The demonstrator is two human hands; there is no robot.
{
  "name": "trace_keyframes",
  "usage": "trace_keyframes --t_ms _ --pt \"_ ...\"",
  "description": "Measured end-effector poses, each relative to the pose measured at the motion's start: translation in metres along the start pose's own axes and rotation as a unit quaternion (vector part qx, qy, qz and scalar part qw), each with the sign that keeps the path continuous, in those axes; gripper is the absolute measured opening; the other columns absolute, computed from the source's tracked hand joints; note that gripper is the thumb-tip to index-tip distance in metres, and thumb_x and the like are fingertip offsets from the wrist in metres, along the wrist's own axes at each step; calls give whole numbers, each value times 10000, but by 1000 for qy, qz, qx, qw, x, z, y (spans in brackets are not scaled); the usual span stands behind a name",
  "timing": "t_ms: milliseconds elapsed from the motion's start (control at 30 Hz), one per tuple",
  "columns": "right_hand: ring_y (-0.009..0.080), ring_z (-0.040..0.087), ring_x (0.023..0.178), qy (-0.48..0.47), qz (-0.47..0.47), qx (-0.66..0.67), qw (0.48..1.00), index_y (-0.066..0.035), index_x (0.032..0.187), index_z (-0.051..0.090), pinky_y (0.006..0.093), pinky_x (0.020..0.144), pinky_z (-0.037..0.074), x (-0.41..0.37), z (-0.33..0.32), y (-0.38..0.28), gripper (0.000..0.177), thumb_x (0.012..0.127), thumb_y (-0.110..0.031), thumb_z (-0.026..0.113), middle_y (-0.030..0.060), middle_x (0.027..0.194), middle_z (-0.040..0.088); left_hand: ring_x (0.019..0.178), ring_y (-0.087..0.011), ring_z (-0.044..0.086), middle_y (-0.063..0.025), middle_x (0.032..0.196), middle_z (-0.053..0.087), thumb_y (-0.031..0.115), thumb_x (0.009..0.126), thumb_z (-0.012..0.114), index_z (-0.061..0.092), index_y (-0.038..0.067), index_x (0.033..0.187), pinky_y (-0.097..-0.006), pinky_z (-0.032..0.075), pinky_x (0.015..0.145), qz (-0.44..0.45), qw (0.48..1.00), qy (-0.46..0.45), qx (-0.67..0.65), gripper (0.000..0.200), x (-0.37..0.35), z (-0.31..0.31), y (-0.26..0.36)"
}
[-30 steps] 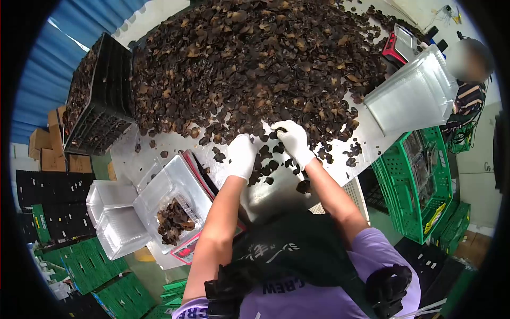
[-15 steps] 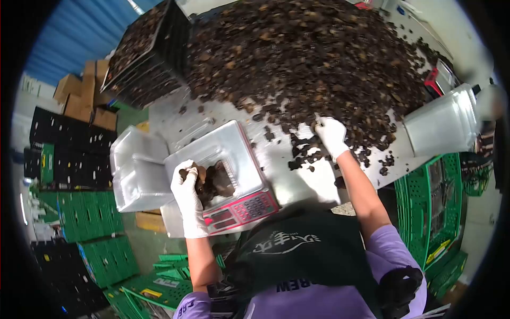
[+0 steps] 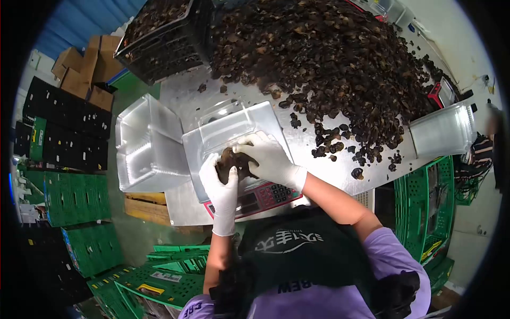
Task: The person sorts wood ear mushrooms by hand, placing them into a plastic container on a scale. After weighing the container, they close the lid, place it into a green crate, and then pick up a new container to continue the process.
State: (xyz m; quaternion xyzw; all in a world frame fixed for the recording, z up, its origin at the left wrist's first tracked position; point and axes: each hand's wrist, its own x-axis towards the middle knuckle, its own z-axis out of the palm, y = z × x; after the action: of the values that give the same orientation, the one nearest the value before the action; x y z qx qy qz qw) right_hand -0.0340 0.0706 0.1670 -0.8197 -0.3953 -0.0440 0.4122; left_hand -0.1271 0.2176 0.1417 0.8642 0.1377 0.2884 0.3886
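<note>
My left hand (image 3: 220,183), in a white glove, is wrapped round the left side of a clump of dark brown wood ear mushrooms (image 3: 236,162). From the right, my right hand (image 3: 271,160), gloved too, grips the same clump with its fingers over the top. Both hands are above a digital scale (image 3: 279,118) with a metal plate and a red keypad panel. A clear plastic tray (image 3: 223,127) sits on the plate, partly hidden by the hands.
A big heap of wood ear mushrooms (image 3: 319,53) covers the back of the metal table (image 3: 313,178). Stacked clear trays (image 3: 151,143) stand left of the scale, more trays (image 3: 443,130) at right. A black crate (image 3: 167,50) stands back left; green crates (image 3: 425,212) flank the table.
My right hand has left the edge of the heap and come left to join my left hand at the scale. The left hand has shifted slightly right, and the view has turned a little.
</note>
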Motion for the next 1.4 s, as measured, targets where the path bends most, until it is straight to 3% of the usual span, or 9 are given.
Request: trace_keyframes --t_ms 33,167,300,433,567,867,1067,1267,1400 --pt "323 478 1163 -80 34 33 996 -85 1221 551 385 981 401 0 -2 -7 548 677 -38 597 132 1216 527 1143 -339 495 -204 1211 533 57 742 698 513 -23 1220 -403 386 991 37 998 -14 52 519 2 -7 6" --pt "323 301 1357 -84 105 178 975 -45 1389 369 388 1129 236 -4 10 -12 735 678 -12 553 185 1415 379 1175 -322 492 -216 1292 497 152 922 553 426 -54 1322 -384 371 1014 37 995 -94 1 468 5 -13 -6" --pt "291 247 1393 -15 155 284 946 -53 1424 340 353 1145 167 -9 -5 -18 732 722 -19 542 185 1453 341 1268 -380 415 -252 1338 452 195 953 481 385 -72 1348 -414 317 1063 31 992 -100 -72 486 10 -21 -10" --pt "269 328 1348 57 197 288 935 -30 1363 427 336 1126 209 -21 -30 -14 630 738 -25 509 162 1406 398 1257 -374 424 -237 1332 463 181 959 460 458 -65 1295 -420 309 1063 79 994 -67 -42 416 19 -33 -19" --pt "163 488 1159 125 270 285 911 -26 1300 489 292 972 417 -49 -51 -6 473 827 -26 465 82 1346 446 1223 -335 459 -220 1294 495 157 958 449 522 -45 1225 -393 319 1052 50 994 -51 -85 343 29 -52 -18" --pt "86 591 861 267 414 337 802 -32 1144 616 211 741 434 -155 -52 59 239 943 -115 517 34 979 655 1133 -254 523 -149 1179 570 72 936 466 595 -12 1114 -347 367 1006 -23 991 -25 -129 236 37 -68 -40" --pt "139 608 843 251 440 274 818 -6 1132 614 236 759 462 -161 -37 54 239 928 -104 536 80 1017 647 1119 -235 532 -139 1177 569 32 913 509 602 -15 1088 -337 387 987 -40 994 -50 -89 204 35 -58 -20" --pt "249 625 879 187 423 -79 883 -30 1081 625 313 773 491 -181 -66 109 256 829 -69 613 132 989 614 1072 -249 547 -146 1120 586 -53 854 504 609 -27 1009 -346 407 963 23 993 -49 -106 189 23 -35 35" --pt "301 588 936 171 348 -217 896 -58 984 664 363 828 474 -160 -92 160 233 755 -90 641 131 975 613 1001 -255 591 -136 1011 627 -37 809 572 630 6 967 -355 452 902 33 962 -216 -165 173 6 15 97"
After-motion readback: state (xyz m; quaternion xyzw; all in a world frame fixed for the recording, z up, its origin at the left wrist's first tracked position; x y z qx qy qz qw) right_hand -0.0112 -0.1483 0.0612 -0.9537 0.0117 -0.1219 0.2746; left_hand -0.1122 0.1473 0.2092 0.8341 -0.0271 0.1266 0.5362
